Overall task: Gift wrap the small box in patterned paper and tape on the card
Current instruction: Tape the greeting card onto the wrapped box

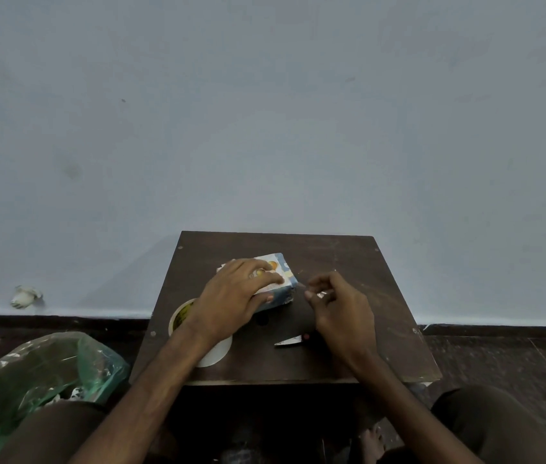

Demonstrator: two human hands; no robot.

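Hands work at a small dark bench (348,256) set against a pale wall, where a box (281,262) stands near the middle, a little toward the far edge. It is already covered in patterned paper (285,294). The left grip (241,296) lies open across the top of the box, fingers spread flat and thumb against the near face, pinning it down. The right grip (338,306), just beside the box's right end, is closed in a pinch on a small pale strip (321,294), most likely tape, though it is too small to be sure. No card is in view.

The step in hand appears to be sealing the right end. To do it well, the flat hand should hold the folds tight so nothing springs open. The strip should land half on the flap and half on the face beneath, then be rubbed down from the middle outward to chase out wrinkles. Sticky tape can curl onto the fingertips, so a light pinch at one corner serves best.

The paper is blue and white with orange spots, and its corners look creased and slightly ragged. The bench top is scuffed, matte board with square corners. A roll of tape (214,356), a pale ring, sits at the left edge under the left wrist. Closed scissors (288,341), bright metal blades, lie toward the near edge. A thin green plastic bag (40,370) slumps on the floor to the left.
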